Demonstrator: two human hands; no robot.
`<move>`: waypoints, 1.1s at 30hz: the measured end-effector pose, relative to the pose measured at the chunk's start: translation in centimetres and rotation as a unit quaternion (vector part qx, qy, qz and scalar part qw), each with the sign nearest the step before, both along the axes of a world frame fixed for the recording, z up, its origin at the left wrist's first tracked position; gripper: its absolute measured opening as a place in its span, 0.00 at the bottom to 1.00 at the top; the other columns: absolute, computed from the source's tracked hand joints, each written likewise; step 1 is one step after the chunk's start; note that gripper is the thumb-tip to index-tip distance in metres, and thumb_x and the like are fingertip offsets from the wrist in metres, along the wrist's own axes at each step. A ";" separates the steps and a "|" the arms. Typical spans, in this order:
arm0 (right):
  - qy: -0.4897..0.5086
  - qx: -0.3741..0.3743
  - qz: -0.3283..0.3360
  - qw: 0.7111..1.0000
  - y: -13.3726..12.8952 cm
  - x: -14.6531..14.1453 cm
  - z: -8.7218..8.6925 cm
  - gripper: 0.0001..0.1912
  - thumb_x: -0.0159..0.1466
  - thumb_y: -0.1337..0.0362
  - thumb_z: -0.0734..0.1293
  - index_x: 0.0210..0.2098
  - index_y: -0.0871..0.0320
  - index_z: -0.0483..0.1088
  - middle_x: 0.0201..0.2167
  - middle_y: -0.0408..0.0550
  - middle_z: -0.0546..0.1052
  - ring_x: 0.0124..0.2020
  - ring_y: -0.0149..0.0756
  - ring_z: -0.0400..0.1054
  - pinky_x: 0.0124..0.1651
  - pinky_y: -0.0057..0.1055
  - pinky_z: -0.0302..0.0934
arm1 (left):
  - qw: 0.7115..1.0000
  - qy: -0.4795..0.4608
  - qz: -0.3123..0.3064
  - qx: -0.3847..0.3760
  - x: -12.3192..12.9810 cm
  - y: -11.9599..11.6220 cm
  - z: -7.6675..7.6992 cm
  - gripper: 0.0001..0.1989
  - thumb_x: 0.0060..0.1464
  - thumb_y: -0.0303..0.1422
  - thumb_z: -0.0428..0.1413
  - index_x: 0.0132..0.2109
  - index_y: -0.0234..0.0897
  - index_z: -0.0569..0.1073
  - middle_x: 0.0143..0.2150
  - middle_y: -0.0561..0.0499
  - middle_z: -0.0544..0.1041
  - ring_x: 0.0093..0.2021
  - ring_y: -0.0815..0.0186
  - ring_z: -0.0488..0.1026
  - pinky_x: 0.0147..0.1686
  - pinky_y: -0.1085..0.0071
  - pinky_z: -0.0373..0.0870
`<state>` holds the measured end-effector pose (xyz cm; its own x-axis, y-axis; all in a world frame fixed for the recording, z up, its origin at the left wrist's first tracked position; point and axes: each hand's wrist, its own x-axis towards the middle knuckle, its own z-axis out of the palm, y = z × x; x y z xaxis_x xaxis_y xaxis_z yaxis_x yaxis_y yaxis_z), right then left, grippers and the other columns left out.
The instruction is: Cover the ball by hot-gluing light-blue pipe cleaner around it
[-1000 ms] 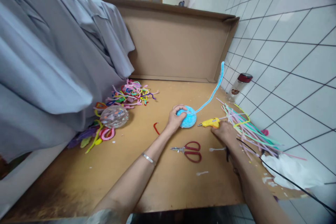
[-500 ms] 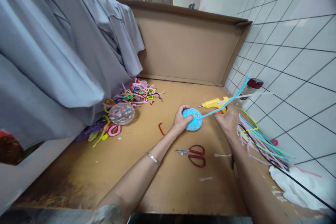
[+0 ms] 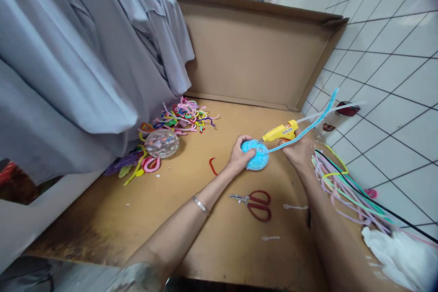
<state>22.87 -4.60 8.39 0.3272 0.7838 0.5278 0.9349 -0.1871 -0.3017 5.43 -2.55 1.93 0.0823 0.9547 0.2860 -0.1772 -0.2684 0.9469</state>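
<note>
Near the middle of the table, my left hand (image 3: 241, 154) holds a blue coiled ball (image 3: 259, 159), its thumb on the near side. A blue fuzzy stem (image 3: 301, 134) runs from the ball up to the right, passing in front of the glue gun. My right hand (image 3: 298, 149) grips the yellow glue gun (image 3: 280, 132) by its handle. The gun's nozzle is at the top of the ball; whether it touches cannot be made out. A pale glue stick (image 3: 310, 116) sticks out behind the gun.
Red-handled scissors (image 3: 259, 205) lie nearer me, beside a red stem piece (image 3: 212, 166). Colourful stems (image 3: 188, 116) and a clear ball (image 3: 162, 143) are at left. A jar (image 3: 333, 123), long stems (image 3: 349, 187), a black cord (image 3: 386, 210) and white tissue (image 3: 404, 255) are at right.
The glue gun has moved in so that its nozzle is at the top of the blue ball; before, there was a gap. The camera view has shifted slightly.
</note>
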 end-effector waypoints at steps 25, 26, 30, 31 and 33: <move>-0.058 -0.016 0.018 0.998 0.4 0.3 0.0 0.19 0.54 0.58 0.63 0.41 0.61 0.73 0.32 0.56 0.78 0.35 0.48 0.71 0.33 0.34 0.58 | 1.000 -0.004 -0.007 0.015 0.1 0.4 -0.9 0.19 0.41 0.28 0.57 0.44 0.36 0.66 0.43 0.49 0.71 0.43 0.64 0.70 0.46 0.69 0.67; -0.059 -0.016 0.017 0.998 0.3 0.3 0.0 0.20 0.54 0.58 0.63 0.42 0.60 0.72 0.31 0.55 0.78 0.34 0.48 0.71 0.32 0.33 0.58 | 1.000 -0.002 -0.008 0.013 0.1 0.4 -0.8 0.19 0.41 0.28 0.57 0.44 0.36 0.66 0.42 0.49 0.71 0.42 0.64 0.70 0.46 0.69 0.67; -0.059 -0.026 0.017 0.998 0.3 0.1 0.2 0.21 0.53 0.58 0.64 0.43 0.60 0.73 0.32 0.54 0.78 0.32 0.46 0.70 0.30 0.32 0.56 | 1.000 -0.004 -0.012 0.005 0.1 0.3 -0.6 0.20 0.40 0.28 0.57 0.44 0.36 0.66 0.42 0.50 0.71 0.42 0.64 0.69 0.45 0.69 0.67; -0.061 -0.032 0.015 0.998 0.3 0.1 0.2 0.20 0.53 0.58 0.64 0.43 0.60 0.73 0.32 0.54 0.77 0.32 0.46 0.70 0.30 0.32 0.56 | 1.000 -0.006 -0.012 0.005 0.1 0.3 -0.5 0.20 0.40 0.28 0.58 0.44 0.36 0.66 0.42 0.50 0.71 0.42 0.64 0.69 0.45 0.69 0.67; -0.068 -0.047 0.004 0.997 0.3 0.1 0.3 0.20 0.54 0.57 0.64 0.42 0.61 0.74 0.31 0.55 0.77 0.32 0.46 0.70 0.30 0.32 0.55 | 1.000 -0.008 -0.010 0.005 0.2 0.3 -0.5 0.20 0.40 0.28 0.58 0.43 0.37 0.66 0.42 0.50 0.71 0.42 0.64 0.69 0.46 0.69 0.67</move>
